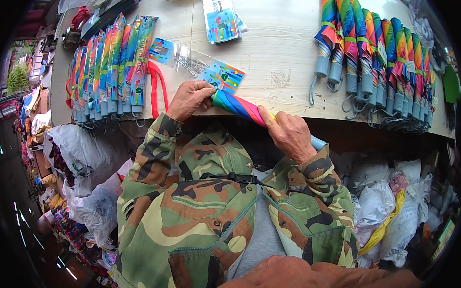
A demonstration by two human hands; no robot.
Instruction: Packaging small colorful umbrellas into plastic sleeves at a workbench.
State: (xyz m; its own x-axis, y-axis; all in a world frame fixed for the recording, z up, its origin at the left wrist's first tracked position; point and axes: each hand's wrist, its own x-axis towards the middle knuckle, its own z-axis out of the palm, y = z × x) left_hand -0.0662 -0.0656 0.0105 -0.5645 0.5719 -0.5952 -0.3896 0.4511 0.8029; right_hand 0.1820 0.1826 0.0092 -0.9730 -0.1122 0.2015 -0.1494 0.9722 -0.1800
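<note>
A folded rainbow umbrella (239, 107) with a pale blue-grey handle slants across the front edge of the table. My right hand (290, 133) is wrapped round it near the handle, thumb along the fabric. At the umbrella's other end, my left hand (191, 100) is closed, its fingertips pinched at the tip; just what they grip there is partly hidden. Right behind the tip lies a clear plastic sleeve (188, 61) with colourful printed ends, flat on the table. A red strap (158, 88) hangs over the edge left of my left hand.
Sleeved umbrellas (111, 67) stand in a row on the left of the table (267, 46). Unsleeved rainbow umbrellas (377, 62) lie in a pile at the right, handles toward me. A stack of printed sleeves (221, 25) sits at the back. White bags (377, 205) fill the space below.
</note>
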